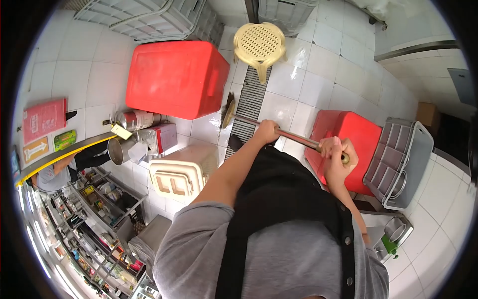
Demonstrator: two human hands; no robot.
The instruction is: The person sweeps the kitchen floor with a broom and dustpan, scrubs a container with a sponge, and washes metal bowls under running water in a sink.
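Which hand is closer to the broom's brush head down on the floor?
The left hand. It holds the handle partway along, nearer the brush head; the right hand is farther, around the handle's opposite end.

The left fingers (267, 128) and right fingers (332, 145) wrap around a broom (297, 138).

Drain grate (255, 89) ahead of the person (291, 259)

The grate runs forward to a stool (259, 42). A broom (298, 138) slants across before the person, its head leftmost, beside the grate. Left stands one bin (167, 77), with a fire extinguisher (138, 119) on its near side; right, another bin (366, 159), with a crate (381, 154) just right of it.
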